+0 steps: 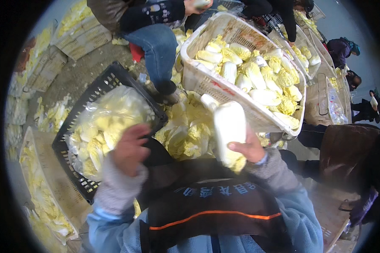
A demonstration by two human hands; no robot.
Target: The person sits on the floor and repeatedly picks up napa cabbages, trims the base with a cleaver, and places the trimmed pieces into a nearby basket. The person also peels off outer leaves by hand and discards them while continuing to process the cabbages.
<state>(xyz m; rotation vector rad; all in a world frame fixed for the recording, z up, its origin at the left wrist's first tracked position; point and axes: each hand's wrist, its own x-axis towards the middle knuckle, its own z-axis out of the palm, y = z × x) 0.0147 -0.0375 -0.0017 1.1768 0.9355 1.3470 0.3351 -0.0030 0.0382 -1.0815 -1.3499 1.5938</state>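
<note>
My right hand [250,146] grips a napa cabbage [229,130], white along its stem and yellow at the leafy end, which points down toward my apron. Its thumb lies across the near side; the other fingers are mostly behind it. With nothing in it, my left hand [132,148] hovers by the black crate [68,141], its fingers apart and somewhat blurred. Inside that crate a clear plastic bag [122,103] contains several yellow-white cabbages. Loose cabbage leaves [185,130] are heaped between the crate and my right hand.
Beyond my right hand stands a large white crate [245,90] full of trimmed cabbages. A co-worker in jeans [156,48] sits opposite, holding a cabbage. More crates [82,38] with leaves line the left. Another person [346,156] is close on my right.
</note>
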